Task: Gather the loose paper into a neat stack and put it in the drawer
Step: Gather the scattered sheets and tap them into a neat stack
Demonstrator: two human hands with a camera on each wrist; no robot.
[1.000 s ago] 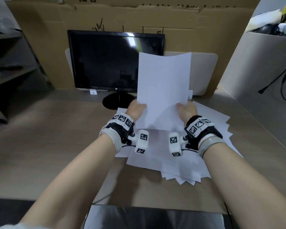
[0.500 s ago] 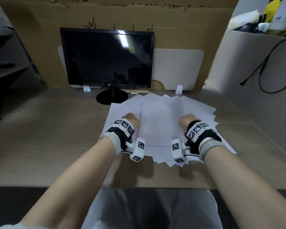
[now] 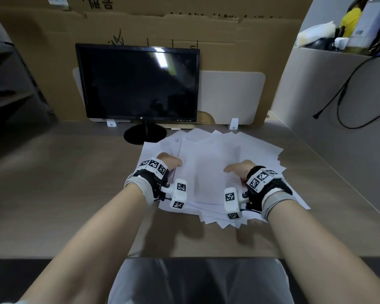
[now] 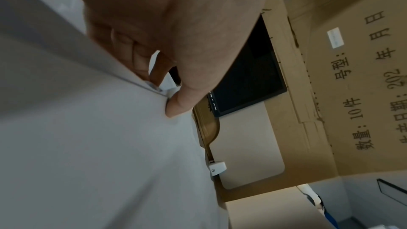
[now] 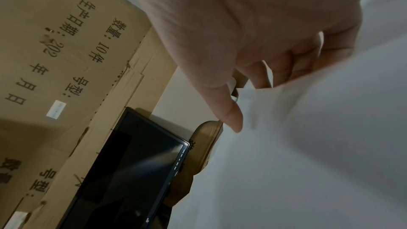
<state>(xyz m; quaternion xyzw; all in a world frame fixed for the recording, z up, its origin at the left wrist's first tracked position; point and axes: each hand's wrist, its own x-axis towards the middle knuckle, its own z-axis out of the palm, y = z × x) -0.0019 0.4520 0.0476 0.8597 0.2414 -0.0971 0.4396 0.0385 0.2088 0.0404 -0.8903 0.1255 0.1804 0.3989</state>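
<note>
Loose white paper [image 3: 257, 150] lies fanned out on the desk [image 3: 75, 183] in front of the monitor. A squarer bundle of sheets [image 3: 208, 172] lies flat on top of the fan, between my hands. My left hand [image 3: 170, 162] holds the bundle's left edge; in the left wrist view its thumb [image 4: 176, 105] presses on top of the paper [image 4: 88, 145] and the fingers curl under the edge. My right hand [image 3: 237, 168] holds the right edge the same way, thumb [image 5: 231, 119] on top of the paper [image 5: 308, 145], fingers tucked beneath. No drawer is in view.
A dark monitor [image 3: 138, 84] stands on its round base [image 3: 145, 134] just behind the paper. Cardboard [image 3: 228, 40] walls off the back. A grey partition [image 3: 327, 106] with a hanging black cable [image 3: 342, 95] closes the right side. Shelves [image 3: 9, 95] stand at the left.
A second ago both hands held sheets upright in front of the monitor. The sheets now lie flat on the fanned pile, with my hands lower and gripping their side edges.
</note>
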